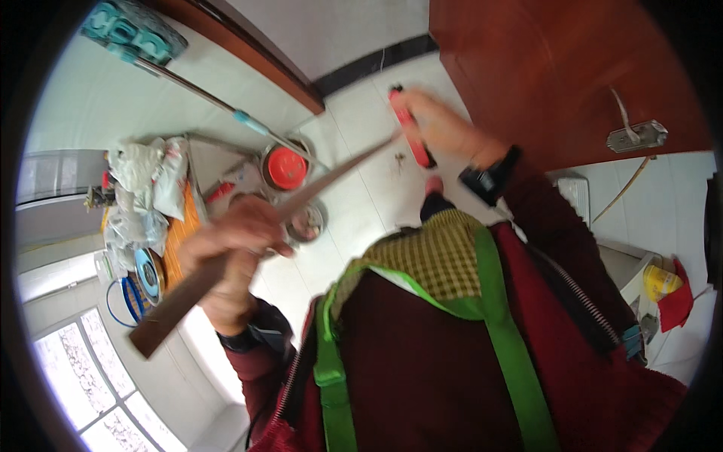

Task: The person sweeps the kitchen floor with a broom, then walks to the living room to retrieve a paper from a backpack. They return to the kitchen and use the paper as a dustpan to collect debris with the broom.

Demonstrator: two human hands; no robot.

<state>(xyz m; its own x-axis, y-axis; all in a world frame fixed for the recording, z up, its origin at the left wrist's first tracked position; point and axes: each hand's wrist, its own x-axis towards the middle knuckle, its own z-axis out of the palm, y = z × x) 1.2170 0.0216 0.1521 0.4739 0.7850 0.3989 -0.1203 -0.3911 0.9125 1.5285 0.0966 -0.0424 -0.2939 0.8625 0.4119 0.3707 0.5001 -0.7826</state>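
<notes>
My left hand point(240, 243) grips a long brown wooden strip point(181, 305). The strip slants away from me, its near end at the lower left and its thin far end beside the red tool. In my right hand point(452, 124) is a short red bar-shaped tool point(415, 138) with black ends, held upright in the picture. Motion blur hides its exact kind, and I cannot tell whether the strip touches it. Dark bands or devices sit on both wrists. A green-edged checked apron point(435, 248) hangs over my front.
A brown door point(542, 73) with a metal handle point(635, 135) stands at the right. Left, a flat mop point(130, 34) leans on the wall. A red basin point(287, 168) and a metal bowl point(306, 222) stand low. Plastic bags point(135, 169) cover part of a wooden surface point(195, 212).
</notes>
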